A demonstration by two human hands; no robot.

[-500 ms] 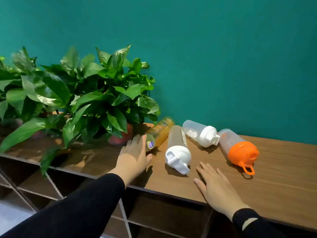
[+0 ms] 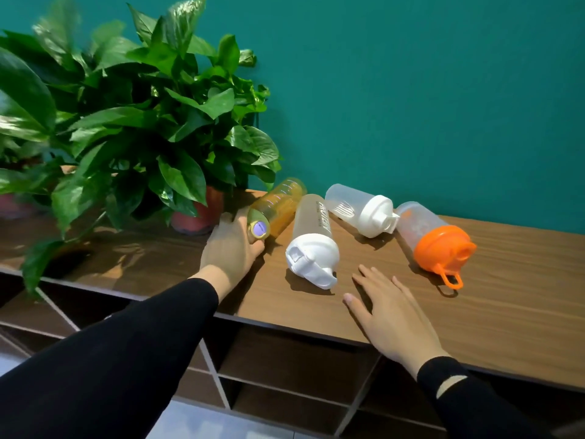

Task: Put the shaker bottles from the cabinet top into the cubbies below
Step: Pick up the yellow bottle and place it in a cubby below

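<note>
L hand [image 2: 232,248] grips amber bottle [image 2: 278,207]; R hand [image 2: 391,315] flat.

Four shaker bottles lie on the cabinet top [image 2: 474,312]: one amber bottle [image 2: 281,207], one tall frosted bottle [image 2: 311,223] with a white lid, one short clear bottle [image 2: 351,205] with a white lid, and one orange-lidded bottle [image 2: 424,226]. Two hands are in view, the left hand [image 2: 232,248] and the right hand [image 2: 389,315], each in a black sleeve. One red plant pot [image 2: 202,213] shows plainly and the edge of a second pot [image 2: 12,205] shows at far left, while the count of cubbies [image 2: 291,359] below cannot be told.
</note>
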